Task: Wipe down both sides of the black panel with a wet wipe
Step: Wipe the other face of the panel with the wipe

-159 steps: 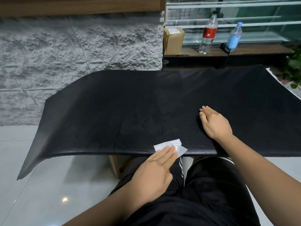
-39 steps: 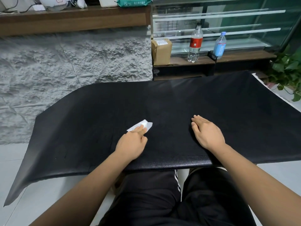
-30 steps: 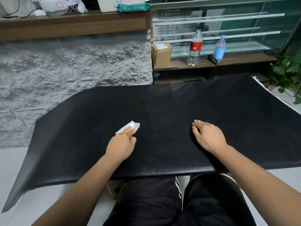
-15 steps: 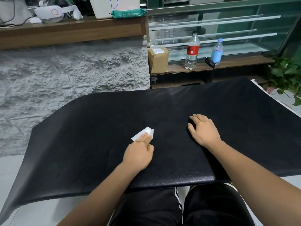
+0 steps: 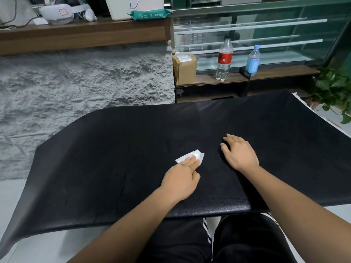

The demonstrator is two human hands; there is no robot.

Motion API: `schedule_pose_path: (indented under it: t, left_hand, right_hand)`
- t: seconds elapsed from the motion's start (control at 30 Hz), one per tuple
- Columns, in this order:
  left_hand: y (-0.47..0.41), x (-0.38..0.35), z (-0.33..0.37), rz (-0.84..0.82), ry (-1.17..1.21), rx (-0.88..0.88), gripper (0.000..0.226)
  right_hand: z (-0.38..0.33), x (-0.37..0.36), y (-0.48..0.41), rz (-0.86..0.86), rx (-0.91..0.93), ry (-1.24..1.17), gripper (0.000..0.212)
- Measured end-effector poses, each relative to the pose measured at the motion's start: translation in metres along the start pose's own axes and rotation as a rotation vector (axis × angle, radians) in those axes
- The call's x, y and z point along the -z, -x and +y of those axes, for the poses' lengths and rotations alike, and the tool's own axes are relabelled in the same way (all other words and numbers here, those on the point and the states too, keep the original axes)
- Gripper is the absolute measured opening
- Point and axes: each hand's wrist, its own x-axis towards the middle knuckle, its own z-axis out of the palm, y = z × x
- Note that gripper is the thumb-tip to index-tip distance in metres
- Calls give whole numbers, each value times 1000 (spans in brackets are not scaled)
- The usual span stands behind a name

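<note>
Both hands are on the large black textured panel (image 5: 133,149), which lies flat across the person's lap and reaches well out to either side. The left hand (image 5: 180,181) has its fingers (image 5: 190,161) stretched nearly straight, pressing a small folded white wet wipe (image 5: 198,156) onto the panel near its middle; nothing curls round it. The right hand (image 5: 240,154) rests just beside, palm down, fingers spread and holding nothing.

Done well, I judge, the strokes overlap under even pressure and carry out to the far edge and the drooping left corner, while the right hand bears down so the panel cannot slide. Whether the other side is done cannot be told.

As for writing, the green soft pack (image 5: 150,15) on the wooden shelf (image 5: 85,33) bears white print too small to read. The white box (image 5: 121,6) behind it shows a blue letter cut off at the top. The clear plastic bottle's red label (image 5: 225,58) is illegible.
</note>
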Motion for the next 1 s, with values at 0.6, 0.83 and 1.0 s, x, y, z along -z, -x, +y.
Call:
schedule_pose_path:
  t: [0.6,0.83,1.0]
  left_hand:
    - [-1,46,-108,16,-64,360,55]
    - [-11,36,-87,31,-68,383,53]
    - [-17,27,-68,50,-46,345,53]
  right_hand:
    - [2,-3,0,14,-13,-15,50]
    - [1,-4,0,25,-6,1,50]
    - [1,-3,0,23,-5,5,50]
